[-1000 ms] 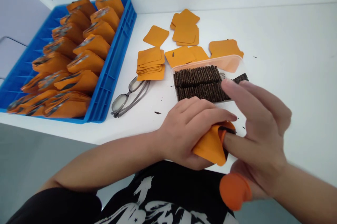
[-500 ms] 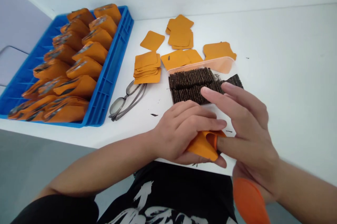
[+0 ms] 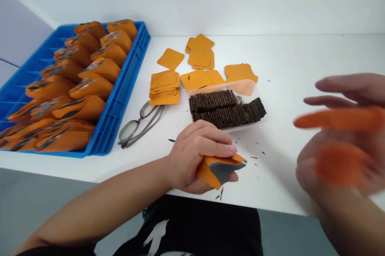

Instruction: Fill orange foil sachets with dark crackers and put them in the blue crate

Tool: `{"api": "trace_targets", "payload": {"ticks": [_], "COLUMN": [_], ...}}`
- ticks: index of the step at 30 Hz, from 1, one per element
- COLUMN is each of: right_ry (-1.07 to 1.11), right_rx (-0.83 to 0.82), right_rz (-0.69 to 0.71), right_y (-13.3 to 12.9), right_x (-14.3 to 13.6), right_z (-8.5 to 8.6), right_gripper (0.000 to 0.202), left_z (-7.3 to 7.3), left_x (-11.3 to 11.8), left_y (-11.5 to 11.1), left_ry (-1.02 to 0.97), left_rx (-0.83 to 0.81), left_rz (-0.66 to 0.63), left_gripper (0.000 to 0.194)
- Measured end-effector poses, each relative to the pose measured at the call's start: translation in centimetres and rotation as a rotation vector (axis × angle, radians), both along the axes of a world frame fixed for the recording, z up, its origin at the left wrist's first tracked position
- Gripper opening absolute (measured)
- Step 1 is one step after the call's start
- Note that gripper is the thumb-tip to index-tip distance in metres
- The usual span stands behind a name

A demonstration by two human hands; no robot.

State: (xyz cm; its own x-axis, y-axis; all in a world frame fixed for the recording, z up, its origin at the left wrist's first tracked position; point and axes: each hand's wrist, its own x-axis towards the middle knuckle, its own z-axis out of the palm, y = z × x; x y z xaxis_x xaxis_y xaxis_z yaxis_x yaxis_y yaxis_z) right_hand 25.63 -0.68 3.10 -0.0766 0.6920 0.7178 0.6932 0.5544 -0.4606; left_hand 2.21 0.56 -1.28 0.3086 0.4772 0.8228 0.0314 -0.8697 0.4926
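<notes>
My left hand (image 3: 201,155) is wrapped around an orange pouch (image 3: 207,171) near the table's front edge. The pouch's mouth faces right and shows a grey lining; what lies inside is hidden. Off to the right, my right hand (image 3: 339,143) is raised and smeared by motion, its fingers apart and apparently holding nothing. Orange covers, seemingly finger cots, are on two of its digits. Just beyond my left hand stands a clear plastic box (image 3: 251,87) with rows of thin dark-brown square pieces (image 3: 213,101) on edge.
A blue crate (image 3: 120,99) at the left holds several filled orange pouches (image 3: 104,69). Flat orange pouches (image 3: 165,85) lie in piles behind the box. Folded glasses (image 3: 132,127) rest beside the crate. Dark crumbs (image 3: 254,157) dot the white table.
My right hand has come out of the pouch's mouth and swung away to the right. My left hand still grips the pouch. The view has shifted slightly.
</notes>
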Motion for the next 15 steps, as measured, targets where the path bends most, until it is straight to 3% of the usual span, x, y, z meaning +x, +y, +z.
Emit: {"api": "trace_targets", "payload": {"ticks": [4, 7, 10, 15], "right_ry": [-0.190, -0.435, -0.549, -0.518], "right_rx": [-0.170, -0.366, -0.537, -0.537], "right_rz": [-0.022, 0.040, 0.085, 0.077], "right_y": [4.1, 6.1, 7.1, 7.5], "right_x": [0.5, 0.3, -0.1, -0.6], "right_z": [-1.1, -1.1, -0.6, -0.1], "right_gripper": [0.016, 0.031, 0.035, 0.024], "left_z": [-0.1, -0.4, -0.6, -0.6], "left_x": [0.2, 0.4, 0.5, 0.2], "left_y": [-0.2, -0.4, -0.5, -0.4], "left_ry": [-0.002, -0.030, -0.067, -0.040], "left_rx": [0.016, 0.039, 0.051, 0.024], "left_rz": [-0.010, 0.022, 0.072, 0.058], "left_gripper": [0.036, 0.053, 0.070, 0.071]}}
